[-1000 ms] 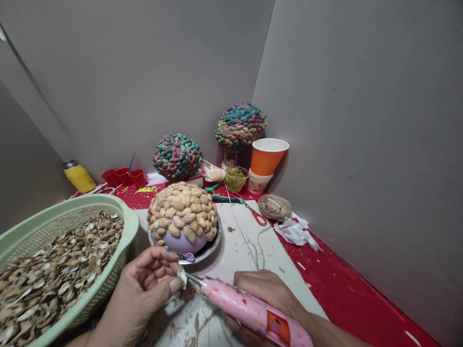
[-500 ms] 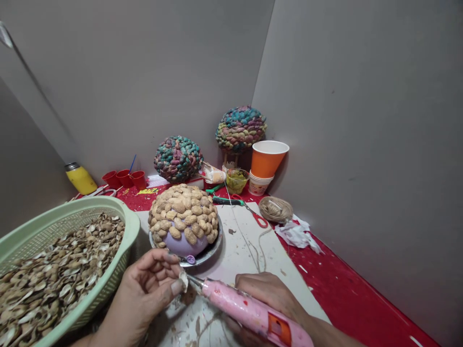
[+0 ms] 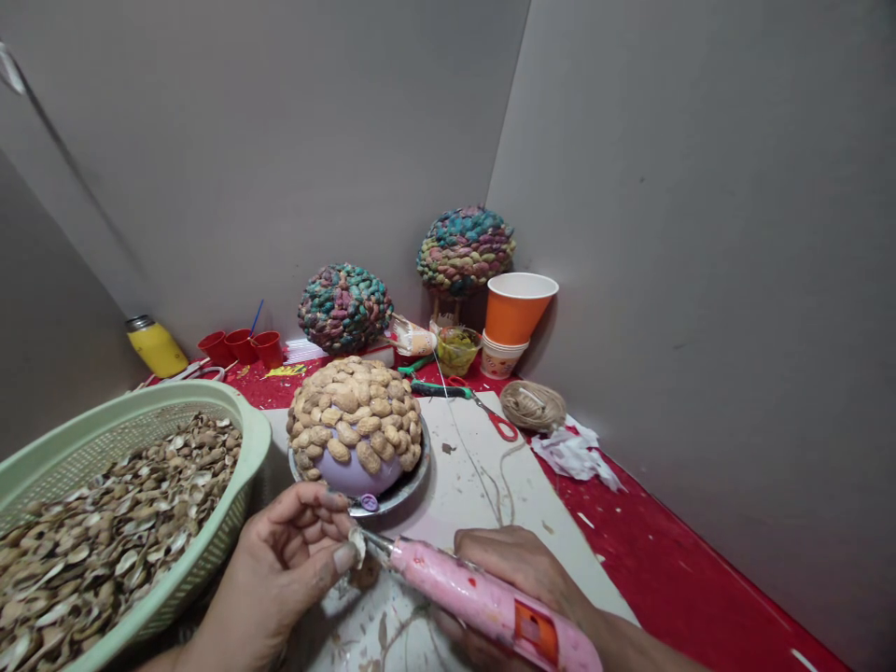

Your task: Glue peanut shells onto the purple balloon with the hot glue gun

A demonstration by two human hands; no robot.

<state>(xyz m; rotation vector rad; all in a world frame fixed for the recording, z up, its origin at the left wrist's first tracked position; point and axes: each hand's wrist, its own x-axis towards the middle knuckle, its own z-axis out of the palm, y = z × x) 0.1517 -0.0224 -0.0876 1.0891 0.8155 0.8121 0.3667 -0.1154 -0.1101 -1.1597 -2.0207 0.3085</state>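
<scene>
grey walls point(image 3: 315, 112) corner a red-covered table point(image 3: 672, 560), where the left hand point(image 3: 284, 565) pinches a peanut shell point(image 3: 359, 547) and the right hand point(image 3: 514, 560) grips a pink glue gun point(image 3: 462, 586), its nozzle point(image 3: 378, 542) right by the shell. this shell, in front of the purple balloon point(image 3: 357, 474), looks light and brittle, best held by its rim; the stiff gun, by its body.

Red tabletop point(image 3: 690, 574) bearing pale board point(image 3: 448, 495); metal plate point(image 3: 414, 490) on board. Scissors point(image 3: 486, 407), twine coil point(image 3: 533, 407) right of plate; red cups point(image 3: 240, 348) beyond plate, leftward.
</scene>
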